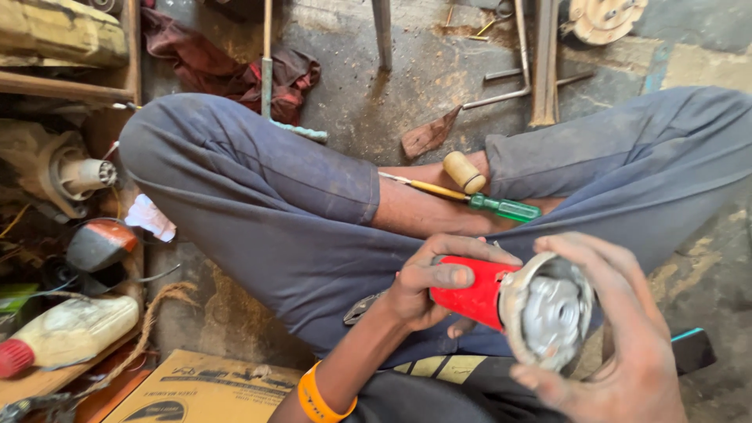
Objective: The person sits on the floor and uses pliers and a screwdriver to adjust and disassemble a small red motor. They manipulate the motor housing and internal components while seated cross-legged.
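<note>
Left hand point(427, 286): is being wrapped around the red tool body point(470, 294), fingers curled over its top, thumb beneath.
Right hand point(619, 337): is being cupped around the metal guard and disc end point(548, 309), fingers spread along the rim at 3 o'clock; nothing is being pinched.
Tool position: is being held above the lap, at 5 o'clock in the view, its round metal face turned toward the camera.
Risk of slipping: the body is being gripped by one hand only, so, as a judgement, it could be dropped onto the leg if the hold on the rim is loosened.
Risk to fingers: fingertips are being laid close to the guard's edge; a sharp rim or a sudden turn of the hub could be cutting them.
Risk from loose tools: a green-handled screwdriver point(501, 207) and a wooden-handled tool point(462, 172) are being balanced on the crossed legs at 12 o'clock from the tool, and could be knocked off by a leg shift.
Surroundings: a cardboard box point(204, 388) is lying at 7 o'clock, a plastic bottle with a red cap point(66, 333) at 9 o'clock, a red rag point(227, 59) on the floor at 11 o'clock.
Obstruction: the floor is being crowded by metal rods point(521, 55) at 1 o'clock.
</note>
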